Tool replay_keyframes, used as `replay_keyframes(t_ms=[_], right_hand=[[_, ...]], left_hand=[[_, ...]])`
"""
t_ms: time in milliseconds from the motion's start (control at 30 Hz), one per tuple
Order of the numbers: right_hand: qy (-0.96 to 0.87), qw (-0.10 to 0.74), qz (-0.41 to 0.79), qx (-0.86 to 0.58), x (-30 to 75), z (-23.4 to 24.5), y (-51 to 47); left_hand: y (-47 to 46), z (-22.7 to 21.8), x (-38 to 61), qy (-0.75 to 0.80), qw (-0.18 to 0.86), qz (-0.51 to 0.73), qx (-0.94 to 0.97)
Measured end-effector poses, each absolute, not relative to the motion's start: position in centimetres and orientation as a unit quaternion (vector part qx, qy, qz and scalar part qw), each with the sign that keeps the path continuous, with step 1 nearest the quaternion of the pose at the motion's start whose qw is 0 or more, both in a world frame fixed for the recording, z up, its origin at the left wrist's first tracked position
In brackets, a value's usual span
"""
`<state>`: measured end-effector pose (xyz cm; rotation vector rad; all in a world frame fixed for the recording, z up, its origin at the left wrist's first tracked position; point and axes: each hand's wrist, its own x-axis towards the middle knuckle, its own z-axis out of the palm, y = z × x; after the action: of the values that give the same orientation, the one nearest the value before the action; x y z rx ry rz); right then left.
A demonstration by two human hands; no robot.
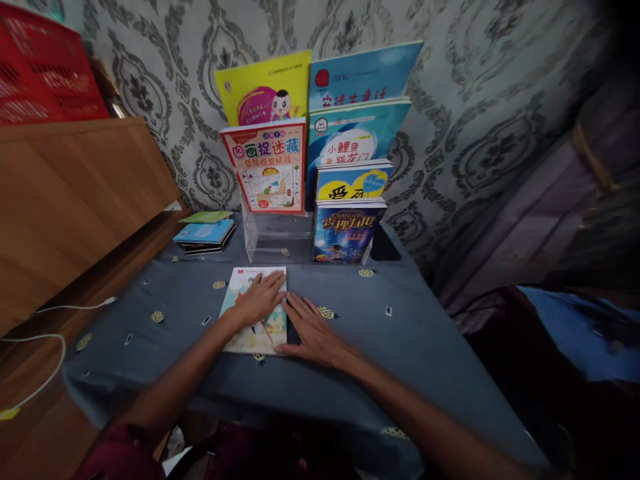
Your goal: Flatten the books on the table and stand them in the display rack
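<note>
A thin picture book [246, 313] lies flat on the blue-grey tablecloth [400, 333] in front of me. My left hand [261, 299] rests on its cover, fingers stretched flat. My right hand [311, 328] lies flat against the book's right edge, fingers spread and touching the cloth. Behind the book stands a clear tiered rack [273, 233] with several children's books upright in it, among them a red-and-white one [267, 167] and a dark blue one [346, 230].
A small stack of books [205, 235] sits at the table's back left. A wooden board [65, 200] and a red crate [43, 67] are on the left, with a white cable [45, 373] below. Patterned wallpaper is behind; dark clutter fills the right.
</note>
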<state>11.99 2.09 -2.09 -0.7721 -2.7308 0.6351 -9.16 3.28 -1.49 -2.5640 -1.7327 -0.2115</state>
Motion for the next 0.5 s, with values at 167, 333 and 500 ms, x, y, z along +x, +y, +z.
replay_keyframes(t_ms=[167,333,500], right_hand=[[-0.934,0.111,0.211,-0.265,12.1,-2.3,2.3],[-0.939,0.104,0.184,-0.27,11.2,-1.4,1.8],[-0.952,0.091,0.164,-0.241,7.1,-0.5,0.6]], left_hand=[[-1.2,-2.1,-10.0,-0.563,0.037,-0.089,-0.821],[-4.4,-2.2,-12.2,-0.603,0.046,-0.088,-0.792],[-5.0,-3.2,-14.0,-0.673,0.049,-0.117,-0.729]])
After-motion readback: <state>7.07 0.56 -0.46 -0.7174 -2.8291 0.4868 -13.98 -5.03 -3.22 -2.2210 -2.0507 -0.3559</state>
